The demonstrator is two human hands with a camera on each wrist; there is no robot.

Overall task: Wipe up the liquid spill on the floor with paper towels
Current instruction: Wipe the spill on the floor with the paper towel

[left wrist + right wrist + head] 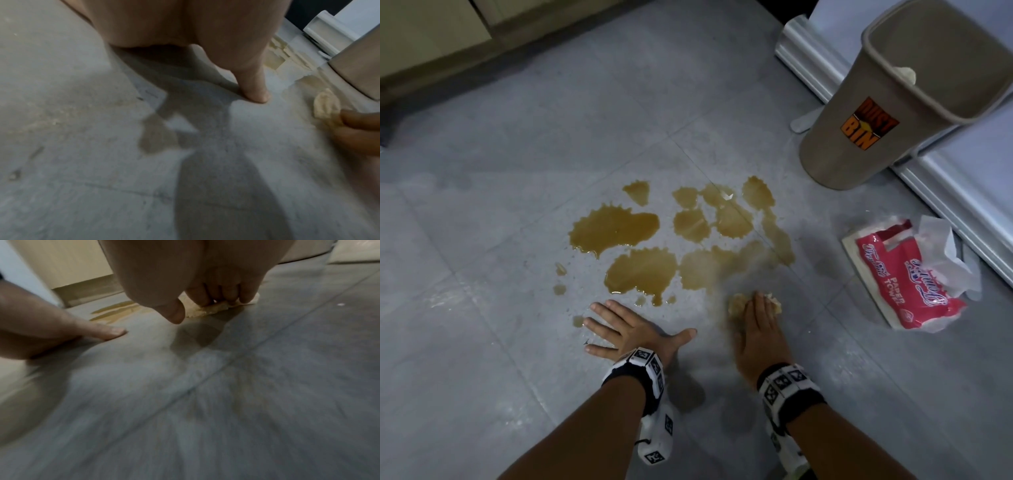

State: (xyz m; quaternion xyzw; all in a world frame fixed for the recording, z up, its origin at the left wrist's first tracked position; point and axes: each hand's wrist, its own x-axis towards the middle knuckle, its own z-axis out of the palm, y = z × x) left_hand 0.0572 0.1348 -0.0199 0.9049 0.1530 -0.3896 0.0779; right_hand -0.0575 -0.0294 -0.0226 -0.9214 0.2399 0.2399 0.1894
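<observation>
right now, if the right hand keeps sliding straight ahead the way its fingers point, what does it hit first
The right hand presses a soaked paper towel flat on the floor, fingers pointing away from the person. Straight ahead it would probably first meet the faint smeared edge of the brown spill, then the fuller puddles beyond.

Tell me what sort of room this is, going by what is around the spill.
Probably a home kitchen. A grey tiled floor, pale wooden cabinet bases at the far edge, and what looks like a fridge beside a bin marked DUST BIN point to it.
</observation>
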